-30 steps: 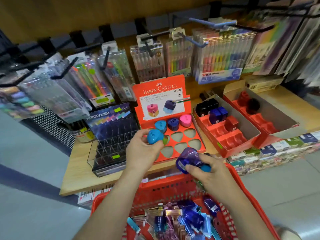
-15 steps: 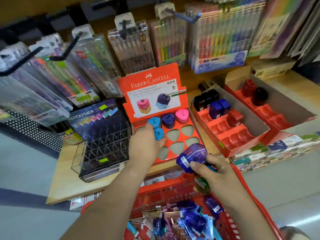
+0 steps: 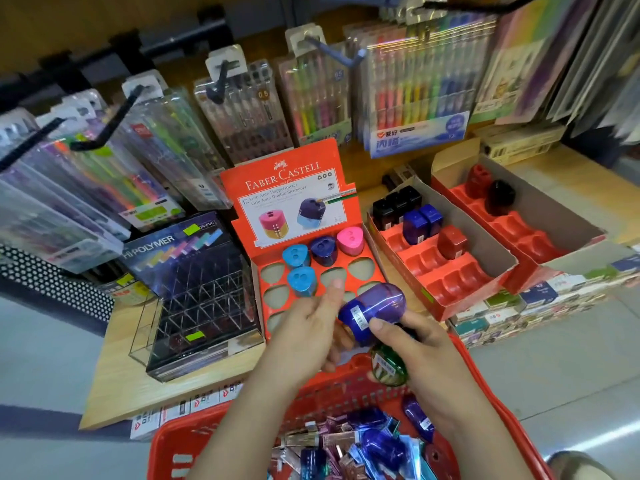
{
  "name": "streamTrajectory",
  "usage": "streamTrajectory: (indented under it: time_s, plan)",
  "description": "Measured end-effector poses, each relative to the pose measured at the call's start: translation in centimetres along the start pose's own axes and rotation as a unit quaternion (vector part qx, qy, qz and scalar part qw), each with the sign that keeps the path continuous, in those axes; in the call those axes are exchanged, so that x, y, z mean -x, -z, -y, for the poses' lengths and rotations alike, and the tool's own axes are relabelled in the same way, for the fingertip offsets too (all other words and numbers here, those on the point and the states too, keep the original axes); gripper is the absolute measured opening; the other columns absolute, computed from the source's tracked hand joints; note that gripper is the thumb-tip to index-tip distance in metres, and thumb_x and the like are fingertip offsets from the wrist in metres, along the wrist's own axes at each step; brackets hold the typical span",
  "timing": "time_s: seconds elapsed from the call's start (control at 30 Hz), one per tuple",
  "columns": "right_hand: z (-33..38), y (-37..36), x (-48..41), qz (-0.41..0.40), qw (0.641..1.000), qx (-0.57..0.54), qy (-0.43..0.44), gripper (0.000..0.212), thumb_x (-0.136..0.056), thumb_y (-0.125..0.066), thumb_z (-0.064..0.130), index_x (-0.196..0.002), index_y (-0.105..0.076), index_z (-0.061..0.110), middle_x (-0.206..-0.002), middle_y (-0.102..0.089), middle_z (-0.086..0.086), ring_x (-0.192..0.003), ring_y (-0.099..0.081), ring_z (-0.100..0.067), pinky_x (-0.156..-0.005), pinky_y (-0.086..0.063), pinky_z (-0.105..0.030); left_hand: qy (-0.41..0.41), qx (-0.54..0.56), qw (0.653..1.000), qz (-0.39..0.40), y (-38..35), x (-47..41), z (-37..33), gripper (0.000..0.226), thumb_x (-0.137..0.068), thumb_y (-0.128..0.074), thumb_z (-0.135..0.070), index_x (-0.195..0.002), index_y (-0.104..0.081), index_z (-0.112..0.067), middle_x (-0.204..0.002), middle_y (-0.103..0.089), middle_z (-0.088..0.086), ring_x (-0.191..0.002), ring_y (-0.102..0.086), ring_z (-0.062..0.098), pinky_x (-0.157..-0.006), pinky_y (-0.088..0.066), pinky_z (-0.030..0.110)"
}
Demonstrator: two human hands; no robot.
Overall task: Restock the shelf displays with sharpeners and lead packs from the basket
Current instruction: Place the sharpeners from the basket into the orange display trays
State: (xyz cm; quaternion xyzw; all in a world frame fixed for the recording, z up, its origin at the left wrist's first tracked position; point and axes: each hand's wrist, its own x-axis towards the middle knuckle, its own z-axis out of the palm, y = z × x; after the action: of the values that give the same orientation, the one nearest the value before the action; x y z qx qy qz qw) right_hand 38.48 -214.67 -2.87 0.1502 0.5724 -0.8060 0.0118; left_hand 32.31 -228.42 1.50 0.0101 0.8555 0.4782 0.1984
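The orange sharpener display stands on the shelf with a blue, a dark blue and a pink sharpener in its back row. A second blue sharpener sits in the row below; the other slots are bare. My right hand grips a purple sharpener above the basket rim, with a green sharpener tucked under its fingers. My left hand holds nothing, its relaxed fingers right beside the purple sharpener. The red basket below holds several lead packs and purple sharpeners.
A clear lead-pack case stands left of the display. Two red tray boxes with a few sharpeners stand to the right. Pen packs hang on hooks above. Small boxes line the wooden shelf's front edge.
My left hand set the blue sharpener into the display's second row, let go, and drew back toward my right hand. My right hand lifted the purple sharpener slightly.
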Motion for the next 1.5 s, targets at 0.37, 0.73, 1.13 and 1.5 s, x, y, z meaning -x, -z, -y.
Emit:
streamTrajectory:
  time_s: [0.37,0.73,1.13,1.5]
  plan:
    - [1.6,1.6,0.6,-0.027,1.0,0.01,-0.013,0.041,-0.081,-0.051,0.064,-0.086,-0.078,0.034,-0.095,-0.077,0.0,-0.099,-0.07,-0.019,-0.093,-0.052,-0.045,-0.041,0.263,0.964,-0.018,-1.6,1.7,-0.7,0.022,-0.075,-0.071,-0.02,-0.096,-0.071,-0.012,-0.072,-0.07,0.007,-0.062,-0.065,0.013,-0.057,-0.055,0.021]
    - [1.7,1.7,-0.1,0.003,0.999,0.014,0.04,0.025,-0.076,-0.072,0.032,-0.1,-0.075,0.03,-0.107,-0.073,0.0,-0.099,-0.069,-0.02,-0.085,-0.056,-0.031,-0.03,0.297,0.954,0.011,-2.0,1.4,-1.5,0.033,-0.075,-0.07,-0.019,-0.106,-0.067,-0.008,-0.099,-0.071,0.017,-0.08,-0.068,0.03,-0.061,-0.056,0.025]
    - [3.5,3.5,-1.3,-0.085,0.995,0.006,0.046,0.037,-0.089,-0.065,0.026,-0.112,-0.063,0.055,-0.119,-0.067,0.008,-0.112,-0.063,-0.018,-0.099,-0.05,-0.047,-0.101,0.283,0.954,-0.02,-2.7,-2.2,-5.1,0.015,-0.095,-0.052,-0.01,-0.103,-0.063,-0.015,-0.079,-0.067,0.009,-0.057,-0.056,0.013,-0.052,-0.049,0.022]
    - [10.0,9.3,-3.2,-0.218,0.95,-0.204,0.094,0.036,-0.084,-0.067,0.007,-0.114,-0.069,0.027,-0.085,-0.076,0.0,-0.072,-0.074,-0.018,-0.059,-0.058,-0.037,-0.153,0.043,0.987,-0.039,-4.7,-8.9,-9.6,0.017,-0.079,-0.075,-0.016,-0.09,-0.067,-0.026,-0.082,-0.069,0.0,-0.064,-0.06,0.002,-0.063,-0.048,0.017]
